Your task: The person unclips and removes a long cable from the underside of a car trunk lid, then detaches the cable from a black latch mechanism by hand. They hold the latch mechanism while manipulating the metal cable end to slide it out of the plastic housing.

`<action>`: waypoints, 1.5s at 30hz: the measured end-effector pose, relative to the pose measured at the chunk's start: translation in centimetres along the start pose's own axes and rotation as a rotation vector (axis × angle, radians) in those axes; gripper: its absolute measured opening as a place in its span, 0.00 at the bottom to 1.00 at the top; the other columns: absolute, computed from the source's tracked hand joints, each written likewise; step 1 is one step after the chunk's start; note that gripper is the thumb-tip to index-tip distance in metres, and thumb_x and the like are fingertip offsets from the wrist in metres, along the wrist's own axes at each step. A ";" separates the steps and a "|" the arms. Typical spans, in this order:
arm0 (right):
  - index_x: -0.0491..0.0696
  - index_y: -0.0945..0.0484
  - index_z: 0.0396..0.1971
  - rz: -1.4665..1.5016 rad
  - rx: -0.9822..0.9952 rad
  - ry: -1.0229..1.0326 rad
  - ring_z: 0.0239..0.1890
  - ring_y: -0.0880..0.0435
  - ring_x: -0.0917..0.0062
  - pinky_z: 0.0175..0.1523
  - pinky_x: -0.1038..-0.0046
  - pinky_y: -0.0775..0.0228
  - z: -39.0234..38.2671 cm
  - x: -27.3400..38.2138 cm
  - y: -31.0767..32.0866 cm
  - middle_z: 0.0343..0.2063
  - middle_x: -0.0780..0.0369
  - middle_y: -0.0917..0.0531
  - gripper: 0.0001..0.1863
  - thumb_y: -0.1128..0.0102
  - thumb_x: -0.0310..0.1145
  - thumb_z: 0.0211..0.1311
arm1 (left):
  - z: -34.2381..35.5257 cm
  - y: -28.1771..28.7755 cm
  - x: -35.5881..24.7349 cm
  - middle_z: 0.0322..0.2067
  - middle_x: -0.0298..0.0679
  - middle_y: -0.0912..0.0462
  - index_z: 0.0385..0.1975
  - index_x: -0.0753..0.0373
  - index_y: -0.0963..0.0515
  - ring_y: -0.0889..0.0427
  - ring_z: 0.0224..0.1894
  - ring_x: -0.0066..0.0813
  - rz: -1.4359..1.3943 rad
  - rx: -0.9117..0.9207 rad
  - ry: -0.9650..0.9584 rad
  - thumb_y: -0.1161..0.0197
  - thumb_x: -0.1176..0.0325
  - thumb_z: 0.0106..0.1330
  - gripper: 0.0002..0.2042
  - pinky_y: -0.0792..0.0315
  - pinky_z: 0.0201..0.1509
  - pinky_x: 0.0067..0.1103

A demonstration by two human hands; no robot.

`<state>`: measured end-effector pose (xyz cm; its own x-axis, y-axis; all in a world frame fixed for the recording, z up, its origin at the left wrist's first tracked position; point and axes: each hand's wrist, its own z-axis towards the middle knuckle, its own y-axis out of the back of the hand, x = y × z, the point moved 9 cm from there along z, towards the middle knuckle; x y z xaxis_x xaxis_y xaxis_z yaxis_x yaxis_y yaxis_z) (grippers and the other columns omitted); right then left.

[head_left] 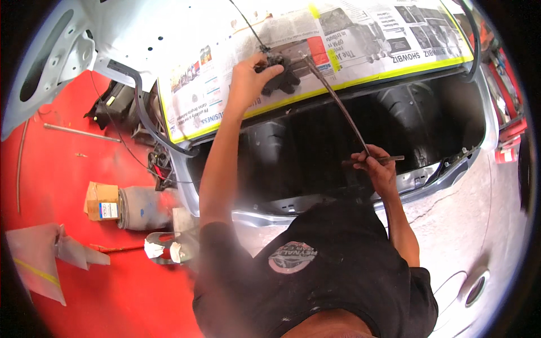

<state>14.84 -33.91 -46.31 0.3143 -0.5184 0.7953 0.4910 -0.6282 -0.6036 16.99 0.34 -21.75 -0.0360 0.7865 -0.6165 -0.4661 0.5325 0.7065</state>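
Observation:
My left hand (251, 79) is closed on a black lobed part (282, 76), thumb stretched across it. The part hangs in front of a newspaper-covered panel (360, 45) edged in yellow tape; a thin dark cord (245, 21) runs from it to the top edge. Lower and to the right, my right hand (378, 170) is wrapped around the handle end of a long metal rod with a crossbar handle (338, 101). The rod slants up and left, its far end near the black part. Whether the two touch, I cannot tell.
Below the papered panel gapes a dark vehicle opening (315, 152) with a pale painted rim. On the red floor at left lie a metal bar (81, 132), a cardboard box (101, 200), a grey cylindrical container (143, 208) and plastic sheeting (42, 259). A ring-shaped object (476, 287) lies lower right.

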 end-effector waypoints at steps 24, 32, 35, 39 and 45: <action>0.38 0.23 0.58 0.001 0.045 -0.008 0.53 0.14 0.58 0.53 0.59 0.14 1.1 -0.2 -2.0 0.42 0.54 0.14 0.20 0.37 0.30 0.70 | -6.0 -1.0 5.1 0.41 0.36 0.14 0.51 0.68 0.22 0.17 0.43 0.23 -0.484 -0.156 0.053 0.26 0.80 0.58 0.20 0.23 0.50 0.22; 0.39 0.23 0.58 0.007 0.037 -0.002 0.54 0.14 0.59 0.54 0.60 0.14 0.6 -0.4 -1.7 0.42 0.54 0.14 0.20 0.36 0.31 0.70 | -7.0 -1.3 5.2 0.39 0.37 0.16 0.53 0.66 0.25 0.18 0.37 0.22 -0.531 -0.239 0.018 0.25 0.79 0.57 0.24 0.23 0.43 0.20; 0.40 0.22 0.57 0.020 0.052 0.007 0.53 0.14 0.59 0.53 0.59 0.14 0.5 -0.3 -1.9 0.41 0.54 0.14 0.19 0.36 0.30 0.70 | -7.1 -2.0 5.5 0.48 0.39 0.20 0.58 0.67 0.27 0.19 0.45 0.25 -0.553 -0.225 0.024 0.26 0.79 0.59 0.26 0.22 0.50 0.22; 0.40 0.22 0.57 0.004 0.028 0.001 0.53 0.14 0.58 0.53 0.59 0.14 0.2 -0.2 -2.0 0.41 0.54 0.13 0.18 0.37 0.29 0.70 | -7.2 -1.9 4.2 0.47 0.39 0.21 0.59 0.68 0.28 0.19 0.46 0.26 -0.496 -0.289 0.007 0.26 0.79 0.59 0.27 0.22 0.51 0.23; 0.40 0.22 0.58 0.012 0.030 -0.007 0.53 0.14 0.58 0.53 0.59 0.14 0.1 0.1 -2.2 0.42 0.53 0.14 0.18 0.38 0.27 0.70 | -7.9 -2.6 2.9 0.54 0.42 0.25 0.67 0.66 0.37 0.20 0.50 0.29 -0.518 -0.253 -0.022 0.28 0.81 0.58 0.36 0.21 0.53 0.23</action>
<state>13.89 -32.48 -44.94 0.3257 -0.5219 0.7884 0.5110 -0.6044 -0.6112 11.11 -1.21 -28.16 0.2706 0.4505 -0.8508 -0.6150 0.7608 0.2073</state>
